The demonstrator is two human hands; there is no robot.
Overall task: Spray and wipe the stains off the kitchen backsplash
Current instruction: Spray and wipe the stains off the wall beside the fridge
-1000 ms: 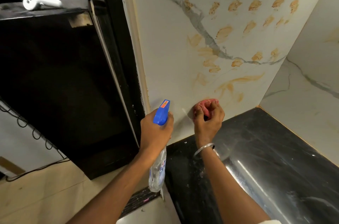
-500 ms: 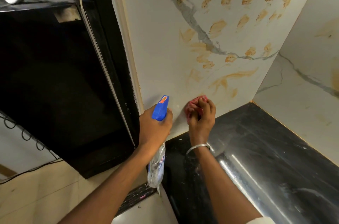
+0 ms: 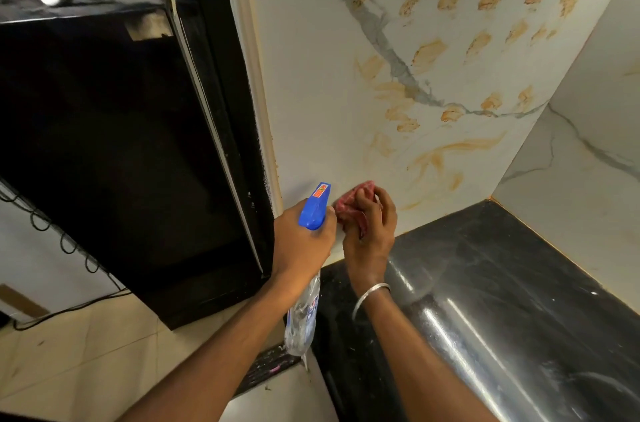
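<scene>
Right hand, pinching the cloth, moved toward the spray bottle (left hand grips it).

The only camera rides on my head, looking forward and down along both forearms through a wide lens. It faces the corner where the stained backsplash meets the black counter, near enough that my left hand and right hand fall just below the middle of the view, with a black appliance filling the left side.
</scene>
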